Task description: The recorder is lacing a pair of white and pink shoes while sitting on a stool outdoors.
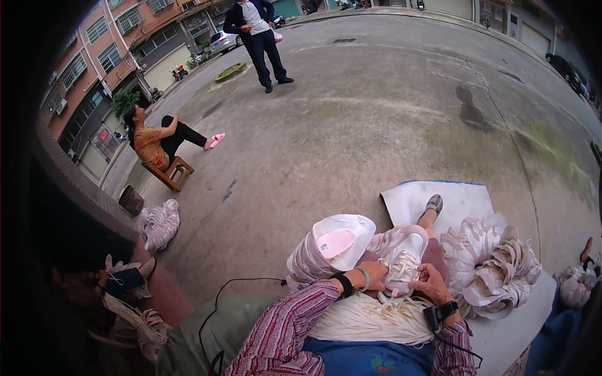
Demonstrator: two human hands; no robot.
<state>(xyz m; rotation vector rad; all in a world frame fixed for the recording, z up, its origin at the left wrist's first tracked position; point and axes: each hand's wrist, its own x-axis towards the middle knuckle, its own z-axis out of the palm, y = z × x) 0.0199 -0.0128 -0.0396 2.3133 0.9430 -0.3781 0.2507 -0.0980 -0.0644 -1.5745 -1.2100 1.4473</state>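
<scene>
Open concrete yard (376, 125); hands lacing shoe (402, 263).

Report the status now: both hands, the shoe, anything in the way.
Left hand and right hand both gripping pale pink-white laced shoe upper on lap. Bundle of white laces beneath. Nothing blocking.

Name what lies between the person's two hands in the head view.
A pale pink and white shoe upper sits between the left hand and the right hand; both hands touch it, over a bundle of white laces.
</scene>
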